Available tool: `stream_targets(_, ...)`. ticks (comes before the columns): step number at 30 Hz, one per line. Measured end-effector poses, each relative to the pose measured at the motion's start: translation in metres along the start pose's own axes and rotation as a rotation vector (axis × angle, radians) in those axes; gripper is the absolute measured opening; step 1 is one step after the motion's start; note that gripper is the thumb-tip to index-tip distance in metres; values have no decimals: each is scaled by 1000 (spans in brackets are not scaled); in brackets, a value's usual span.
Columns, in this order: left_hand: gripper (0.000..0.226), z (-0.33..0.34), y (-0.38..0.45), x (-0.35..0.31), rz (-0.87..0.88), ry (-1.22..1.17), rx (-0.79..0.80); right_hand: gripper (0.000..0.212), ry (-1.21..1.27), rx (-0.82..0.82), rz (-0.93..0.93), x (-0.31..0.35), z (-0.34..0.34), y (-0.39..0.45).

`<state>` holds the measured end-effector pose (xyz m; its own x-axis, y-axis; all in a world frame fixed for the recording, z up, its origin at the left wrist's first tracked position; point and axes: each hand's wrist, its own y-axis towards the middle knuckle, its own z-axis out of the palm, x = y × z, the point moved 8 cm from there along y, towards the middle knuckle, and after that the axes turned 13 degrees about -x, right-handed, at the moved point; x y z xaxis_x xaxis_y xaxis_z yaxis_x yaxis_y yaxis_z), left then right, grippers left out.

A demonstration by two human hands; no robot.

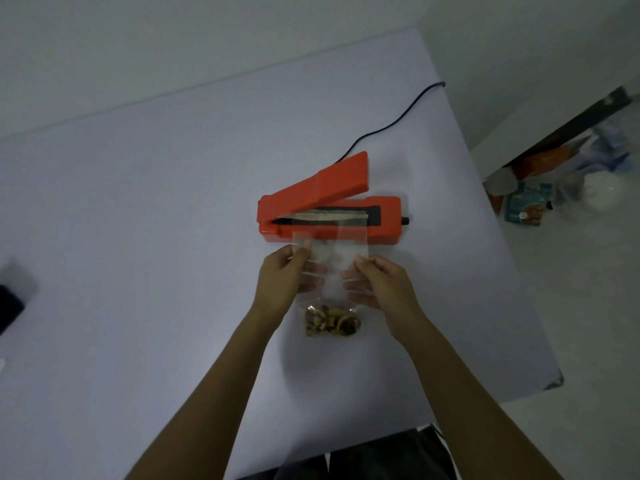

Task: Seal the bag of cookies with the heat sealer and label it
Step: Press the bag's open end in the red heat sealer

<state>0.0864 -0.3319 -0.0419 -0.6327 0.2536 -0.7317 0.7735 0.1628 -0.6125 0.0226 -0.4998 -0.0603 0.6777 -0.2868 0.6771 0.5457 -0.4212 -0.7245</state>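
Observation:
A clear plastic bag lies flat on the table, with brown cookies bunched at its near end. Its open far end rests across the sealing strip of an orange heat sealer, whose lid stands raised, hinged at the left. My left hand pinches the bag's left edge and my right hand pinches its right edge, both just in front of the sealer. No label is in sight.
The pale table ends at its right edge near a worn corner. A black power cord runs from the sealer to the far edge. A dark object lies at the left. Clutter sits on the floor at right.

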Motion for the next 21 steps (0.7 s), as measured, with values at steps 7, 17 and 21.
stream_targets(7, 32, -3, 6, 5, 14, -32, -32, 24, -23, 2, -17, 2, 3, -3)
stream_targets(17, 39, -2, 11, 3, 89, 30, -21, 23, -61, -22, -20, 2, 6, -2)
stream_targets(21, 40, -2, 12, 6, 75, 37, -18, 28, -88, -40, -17, 2, 6, -2)
